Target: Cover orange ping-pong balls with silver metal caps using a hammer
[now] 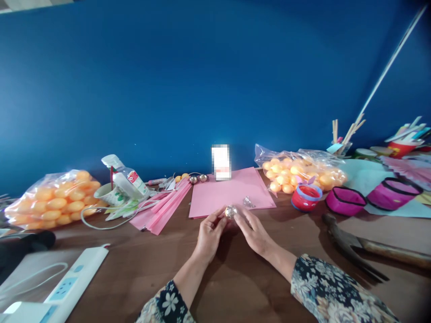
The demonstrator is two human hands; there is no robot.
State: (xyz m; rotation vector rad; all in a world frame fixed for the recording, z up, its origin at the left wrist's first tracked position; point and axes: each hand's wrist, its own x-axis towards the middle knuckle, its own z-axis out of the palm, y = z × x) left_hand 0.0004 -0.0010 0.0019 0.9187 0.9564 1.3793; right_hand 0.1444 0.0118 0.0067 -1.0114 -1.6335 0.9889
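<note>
A small shiny gold-silver metallic ball (230, 211) sits between my two hands, above the table by the front edge of the pink paper sheets. Curled fingers and thumb of my left hand (208, 235) pinch it from the left. From the right, the fingers of my right hand (256, 233) close on it, their tips partly hidden. A little pile of small silvery pieces (248, 202) lies on the pink sheets (229, 188) just beyond my right hand. Two similar shiny balls (198, 178) rest at the sheets' back left corner.
Bags of orange balls stand left (55, 202) and right (286, 172). Folded pink strips (161, 206), a bottle (129, 179) and a patterned cup (111, 195) lie left. Right are a red tub (306, 199), magenta fabric containers (345, 201) and a claw hammer (357, 246). A power strip (76, 276) is front left.
</note>
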